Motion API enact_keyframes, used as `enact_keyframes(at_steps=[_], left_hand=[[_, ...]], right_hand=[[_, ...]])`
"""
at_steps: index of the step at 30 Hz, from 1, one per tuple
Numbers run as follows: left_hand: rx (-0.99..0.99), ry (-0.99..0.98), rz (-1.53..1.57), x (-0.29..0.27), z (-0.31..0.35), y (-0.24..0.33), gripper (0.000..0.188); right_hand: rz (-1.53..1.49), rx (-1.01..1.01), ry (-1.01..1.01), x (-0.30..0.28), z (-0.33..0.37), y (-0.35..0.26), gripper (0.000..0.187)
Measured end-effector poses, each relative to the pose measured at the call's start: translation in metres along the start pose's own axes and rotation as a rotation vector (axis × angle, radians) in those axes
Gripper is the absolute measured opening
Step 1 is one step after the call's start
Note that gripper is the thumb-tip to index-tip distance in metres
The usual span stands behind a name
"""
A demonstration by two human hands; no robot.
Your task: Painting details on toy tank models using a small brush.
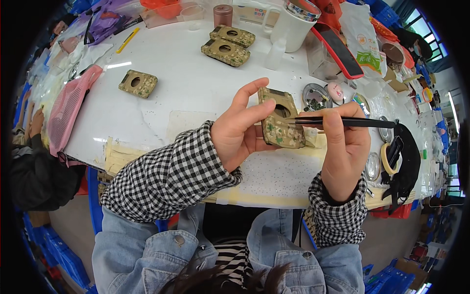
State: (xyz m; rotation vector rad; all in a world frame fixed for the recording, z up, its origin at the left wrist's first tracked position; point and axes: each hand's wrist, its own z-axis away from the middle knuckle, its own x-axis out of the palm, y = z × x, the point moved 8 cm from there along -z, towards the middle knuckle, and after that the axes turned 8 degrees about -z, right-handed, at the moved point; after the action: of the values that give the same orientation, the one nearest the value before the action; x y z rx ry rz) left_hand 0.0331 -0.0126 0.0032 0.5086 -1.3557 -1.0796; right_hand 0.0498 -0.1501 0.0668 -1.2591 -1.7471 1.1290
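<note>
My left hand (240,125) is closed around a camouflage model tank hull (286,133), thumb on its upper face near the round hole. Black tweezers (360,121) are pinched in my right hand (345,144), and their tips touch or hover just over the hull beside the hole; I cannot tell which. Whether the tips grip anything is too small to see. Two similar hulls (226,52) lie close together at the back, and another hull (138,84) lies apart on the left. A round clear dish (317,97) with small dark green bits stands beyond my right hand.
A white mug (293,27), a clear bottle (275,55) and a red-edged phone (338,51) on a clear box stand at the back right. Tape (390,158) and a black bag (406,164) lie right. A pink mesh basket (73,110) is left, near another person's hand (36,122).
</note>
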Motion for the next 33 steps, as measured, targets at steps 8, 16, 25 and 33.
enact_keyframes(at_steps=[8, 16, 25, 33], left_hand=[[0.020, -0.221, -0.093, 0.011, 0.002, 0.006, 0.020], [0.006, -0.214, -0.178, 0.013, 0.005, 0.003, 0.019], [-0.001, -0.197, -0.220, 0.011, 0.005, 0.001, 0.016], [0.043, -0.174, -0.234, 0.008, 0.004, 0.001, 0.019]], right_hand=[[-0.111, -0.039, 0.079, -0.010, -0.001, 0.000, 0.013], [-0.105, -0.036, 0.068, -0.010, -0.003, 0.005, 0.015], [-0.087, 0.016, 0.059, -0.009, -0.003, 0.007, 0.016], [-0.067, -0.004, 0.019, -0.005, -0.004, 0.002, 0.016]])
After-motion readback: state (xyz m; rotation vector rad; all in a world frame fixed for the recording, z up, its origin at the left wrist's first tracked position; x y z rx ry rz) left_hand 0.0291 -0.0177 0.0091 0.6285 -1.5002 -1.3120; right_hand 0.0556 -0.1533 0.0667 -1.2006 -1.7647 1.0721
